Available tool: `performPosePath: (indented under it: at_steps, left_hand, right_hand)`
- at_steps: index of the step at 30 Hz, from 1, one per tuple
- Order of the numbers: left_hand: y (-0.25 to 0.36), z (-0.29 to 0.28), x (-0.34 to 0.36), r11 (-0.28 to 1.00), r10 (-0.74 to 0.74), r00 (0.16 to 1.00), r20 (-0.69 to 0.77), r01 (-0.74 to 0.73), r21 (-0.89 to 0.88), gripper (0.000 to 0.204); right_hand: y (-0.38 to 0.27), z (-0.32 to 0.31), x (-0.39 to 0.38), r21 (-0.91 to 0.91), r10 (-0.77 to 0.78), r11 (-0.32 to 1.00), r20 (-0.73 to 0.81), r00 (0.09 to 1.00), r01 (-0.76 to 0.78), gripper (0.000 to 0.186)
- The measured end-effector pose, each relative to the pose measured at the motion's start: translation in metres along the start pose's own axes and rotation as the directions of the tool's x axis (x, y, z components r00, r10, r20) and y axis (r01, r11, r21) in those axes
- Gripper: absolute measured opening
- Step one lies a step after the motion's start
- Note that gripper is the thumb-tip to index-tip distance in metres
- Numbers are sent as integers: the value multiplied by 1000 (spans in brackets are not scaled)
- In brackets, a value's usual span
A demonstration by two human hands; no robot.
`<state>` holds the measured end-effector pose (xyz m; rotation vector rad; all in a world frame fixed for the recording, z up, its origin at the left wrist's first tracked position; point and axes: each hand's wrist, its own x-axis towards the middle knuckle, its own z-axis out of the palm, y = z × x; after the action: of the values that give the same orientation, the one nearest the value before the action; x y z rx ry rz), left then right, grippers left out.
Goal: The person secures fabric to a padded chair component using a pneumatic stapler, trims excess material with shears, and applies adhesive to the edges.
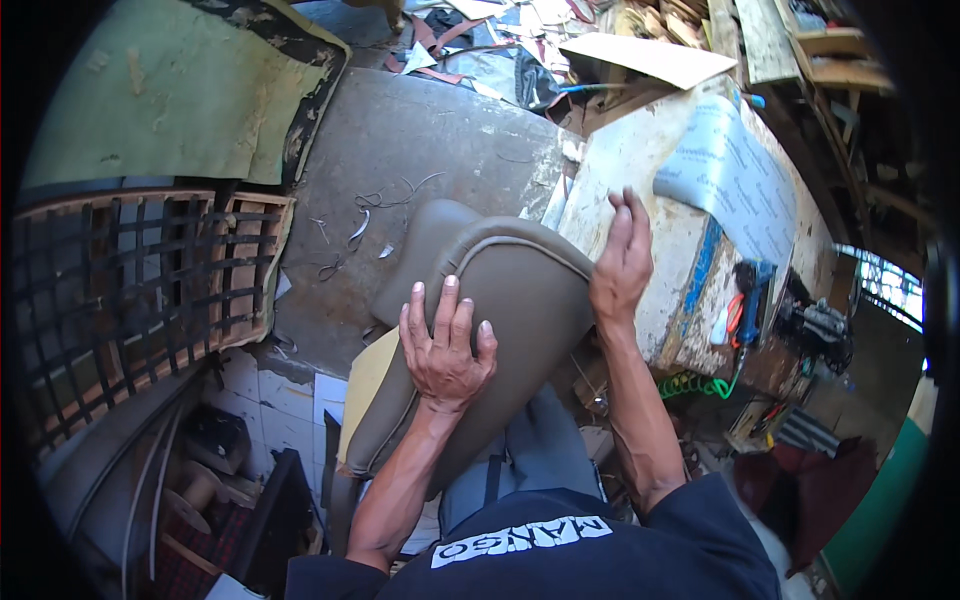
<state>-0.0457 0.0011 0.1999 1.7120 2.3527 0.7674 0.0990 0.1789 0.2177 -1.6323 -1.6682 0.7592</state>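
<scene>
A cushion covered in grey-brown leather-like material (pixel 520 300) leans over my lap and onto the worktable's front edge. Light piping runs along its curved top and its left side. Yellow foam (pixel 370 385) shows at its lower left. My left hand (pixel 447 350) lies flat on the cover with its fingers spread. At the cushion's right edge is my right hand (pixel 622 260), fingers stretched out and held together, gripping nothing; whether it touches the cover I cannot tell. Behind the cushion lies another padded piece in the same colour (pixel 415 245), partly hidden.
Thread and small scraps lie on the grey tabletop (pixel 440 135). On the worn white board at right are a printed silver-grey sheet (pixel 730 170) and a blue air tool (pixel 757 290) with a green coiled hose (pixel 697 385). A webbed wooden frame (pixel 150 300) stands at left.
</scene>
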Motion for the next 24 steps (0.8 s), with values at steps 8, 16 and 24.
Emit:
performPosePath:
  at_steps: [8,16,24]
  left_hand:
    - [35,0,-27,940,-117,993,-25,103,-324,54]
    - [49,-24,-71,890,-201,969,141,241,-387,59]
    - [59,-12,-99,833,-488,818,306,541,-119,77]
  right_hand:
    - [108,-95,-187,-169,582,812,157,798,-559,56]
    - [109,-84,-238,174,670,430,596,442,-886,83]
    - [146,-103,-219,133,563,404,744,360,-905,86]
